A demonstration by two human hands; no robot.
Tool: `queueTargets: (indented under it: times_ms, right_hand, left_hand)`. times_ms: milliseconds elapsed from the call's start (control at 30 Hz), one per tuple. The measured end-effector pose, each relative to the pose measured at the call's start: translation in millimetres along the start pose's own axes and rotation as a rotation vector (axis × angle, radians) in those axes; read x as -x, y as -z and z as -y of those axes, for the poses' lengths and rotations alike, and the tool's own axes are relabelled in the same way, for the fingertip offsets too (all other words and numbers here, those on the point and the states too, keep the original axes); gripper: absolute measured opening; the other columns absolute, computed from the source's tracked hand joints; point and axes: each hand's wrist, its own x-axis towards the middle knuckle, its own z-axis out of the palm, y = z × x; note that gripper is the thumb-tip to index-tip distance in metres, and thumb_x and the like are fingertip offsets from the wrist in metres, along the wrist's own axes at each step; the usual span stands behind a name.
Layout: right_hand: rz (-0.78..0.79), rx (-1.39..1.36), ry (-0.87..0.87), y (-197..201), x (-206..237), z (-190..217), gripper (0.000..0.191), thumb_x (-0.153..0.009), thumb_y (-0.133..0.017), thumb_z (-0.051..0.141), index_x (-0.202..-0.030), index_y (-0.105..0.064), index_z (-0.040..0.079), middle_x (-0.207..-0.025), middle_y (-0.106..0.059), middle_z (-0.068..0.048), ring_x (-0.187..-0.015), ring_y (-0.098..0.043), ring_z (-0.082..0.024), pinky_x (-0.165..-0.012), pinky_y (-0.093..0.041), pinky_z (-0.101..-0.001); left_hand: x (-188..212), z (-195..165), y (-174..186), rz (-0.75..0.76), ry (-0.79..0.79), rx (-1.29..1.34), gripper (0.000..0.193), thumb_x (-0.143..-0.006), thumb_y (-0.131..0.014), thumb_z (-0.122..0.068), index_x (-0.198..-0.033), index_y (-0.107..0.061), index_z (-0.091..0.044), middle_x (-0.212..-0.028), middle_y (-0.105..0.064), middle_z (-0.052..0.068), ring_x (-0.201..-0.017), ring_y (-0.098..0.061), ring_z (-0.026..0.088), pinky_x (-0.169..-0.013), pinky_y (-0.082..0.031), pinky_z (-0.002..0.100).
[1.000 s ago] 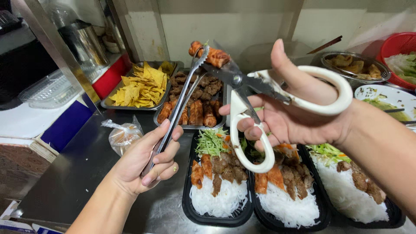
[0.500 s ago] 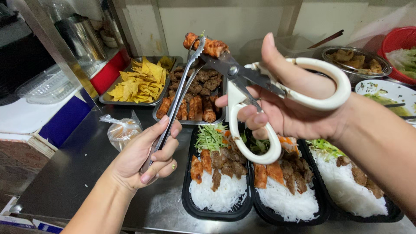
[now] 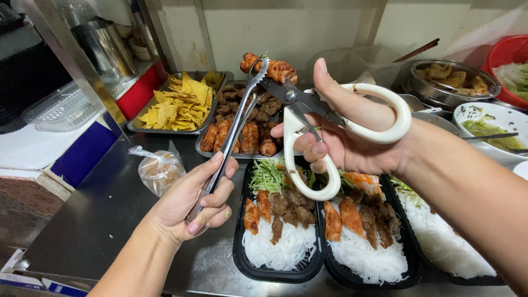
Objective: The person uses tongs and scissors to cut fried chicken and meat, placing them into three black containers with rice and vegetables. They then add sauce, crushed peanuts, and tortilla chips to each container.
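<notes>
My left hand point(image 3: 192, 203) grips long metal tongs point(image 3: 236, 124) that pinch a browned fried roll point(image 3: 270, 67) up in the air. My right hand point(image 3: 352, 140) holds white-handled scissors point(image 3: 324, 118) with the blades at that roll. Below them sit three black trays of white noodles: the left tray point(image 3: 278, 274) carries cut roll pieces, grilled meat and shredded greens, the middle tray point(image 3: 357, 275) holds the same, and my right forearm covers part of the right tray point(image 3: 440, 258).
At the back, a metal tray of rolls and grilled meat point(image 3: 242, 132) sits beside a tray of yellow crisps point(image 3: 176, 104). A knotted plastic bag point(image 3: 159, 170) lies on the steel counter. To the right stand a metal bowl point(image 3: 448, 82), a white sauce bowl point(image 3: 489, 124) and a red basket point(image 3: 509, 63).
The tongs with the roll and the scissors have lifted slightly and shifted left; the scissor blades stay at the roll. Both hands keep their grip.
</notes>
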Motion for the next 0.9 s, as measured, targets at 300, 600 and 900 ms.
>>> queueTargets:
  times_ms: [300,600,900]
  right_hand:
    - [-0.214,0.034,-0.112,-11,-9,5,0.106,-0.078,-0.033,0.082,-0.121,-0.059,-0.012,-0.085,-0.064,-0.008,-0.076,-0.061,-0.017,-0.074,-0.057,-0.0363]
    - [0.011,0.003,-0.004,16,-22,-7,0.098,-0.096,-0.041,0.076,-0.118,-0.062,-0.017,-0.075,-0.056,-0.005,-0.068,-0.053,-0.014,-0.061,-0.047,-0.0268]
    - [-0.061,-0.076,-0.064,13,-29,-12,0.103,-0.09,-0.04,0.081,-0.118,-0.064,-0.015,-0.075,-0.057,-0.003,-0.068,-0.055,-0.012,-0.063,-0.05,-0.0261]
  left_hand:
    - [1,10,-4,0.034,0.013,0.004,0.037,-0.108,-0.038,-0.04,-0.102,-0.051,-0.007,-0.047,-0.031,-0.003,-0.025,-0.027,0.01,-0.034,-0.026,0.026]
    - [2,13,-6,0.028,0.005,-0.013,0.034,-0.107,-0.04,-0.039,-0.104,-0.053,-0.008,-0.048,-0.034,-0.001,-0.026,-0.03,0.012,-0.035,-0.028,0.027]
    - [-3,20,-10,0.017,-0.038,0.013,0.034,-0.108,-0.041,-0.038,-0.103,-0.053,-0.007,-0.05,-0.037,0.0,-0.027,-0.029,0.01,-0.035,-0.028,0.026]
